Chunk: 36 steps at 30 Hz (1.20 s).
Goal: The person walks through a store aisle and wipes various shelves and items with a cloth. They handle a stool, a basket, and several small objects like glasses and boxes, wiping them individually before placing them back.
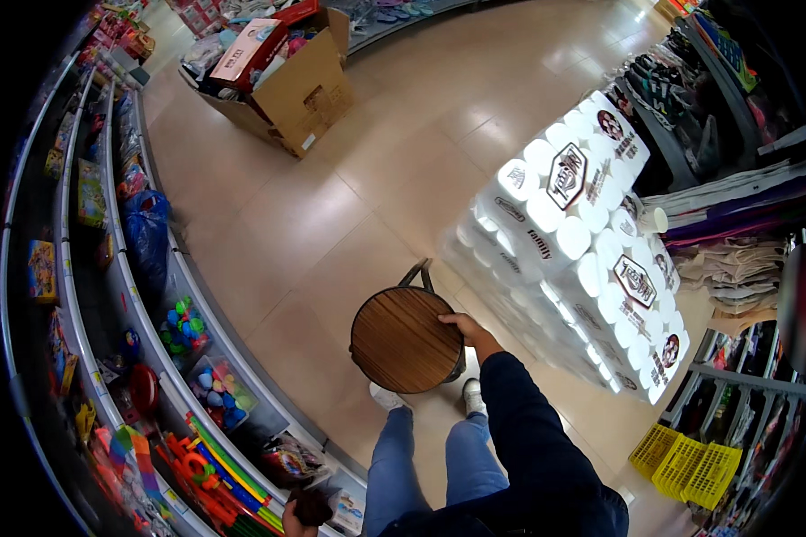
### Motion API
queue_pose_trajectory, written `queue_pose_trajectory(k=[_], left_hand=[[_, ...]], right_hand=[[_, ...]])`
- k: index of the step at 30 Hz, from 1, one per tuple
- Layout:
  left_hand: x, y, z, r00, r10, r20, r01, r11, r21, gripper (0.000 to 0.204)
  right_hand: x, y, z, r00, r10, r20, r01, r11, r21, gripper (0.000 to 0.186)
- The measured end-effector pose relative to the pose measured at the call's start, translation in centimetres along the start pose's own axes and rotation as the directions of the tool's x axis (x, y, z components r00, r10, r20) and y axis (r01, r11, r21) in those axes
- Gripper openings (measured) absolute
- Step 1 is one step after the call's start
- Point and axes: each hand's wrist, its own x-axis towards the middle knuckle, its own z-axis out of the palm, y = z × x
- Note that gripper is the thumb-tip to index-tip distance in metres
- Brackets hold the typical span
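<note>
My right hand [464, 326] grips the right rim of a round wood-grain stool seat [403, 338] with a dark edge and dark metal legs [416, 273], above my feet in white shoes. My left hand [299, 519], at the bottom edge beside the left shelving, is closed around a small dark maroon item [312, 507] that I cannot make out clearly.
Shelving with toys [179, 331] curves along the left. A cardboard box [304, 112] piled with goods stands on the tiled floor [295, 224] ahead. Tall stacks of white paper-roll packs [546, 224] stand at my right, near racks of footwear [654, 98] and yellow baskets [690, 465].
</note>
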Motion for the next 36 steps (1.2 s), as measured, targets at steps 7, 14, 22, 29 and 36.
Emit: queue_pose_trajectory(k=[7,14,22,29,36], left_hand=[[-0.9,-0.8,1.8,0.889,-0.156,0.431,0.234,0.963,-0.135,0.029],[-1.4,-1.0,7.4,0.987,-0.093,0.130,0.108,0.988,-0.113,0.023],[-1.0,0.8,10.9,0.972,0.001,0.237,0.048,0.979,-0.200,0.028],[4.0,9.9,12.8,0.927,0.093,0.363,0.007,0.964,-0.264,0.034],[-1.6,32.2,18.4,0.813,0.297,0.501,-0.235,0.954,-0.183,0.038]], right_hand=[[-0.7,1.4,-3.4,0.815,-0.418,-0.401,0.146,0.818,-0.556,0.048],[-2.4,2.6,-6.3,0.910,-0.353,0.215,0.105,-0.305,-0.946,0.021],[-5.3,5.9,-1.3,0.870,-0.314,0.381,0.234,-0.416,-0.879,0.034],[-9.0,3.7,0.2,0.983,-0.113,0.148,0.086,-0.427,-0.900,0.035],[-13.1,-0.7,20.0,0.829,-0.547,0.118,0.047,-0.142,-0.989,0.027]])
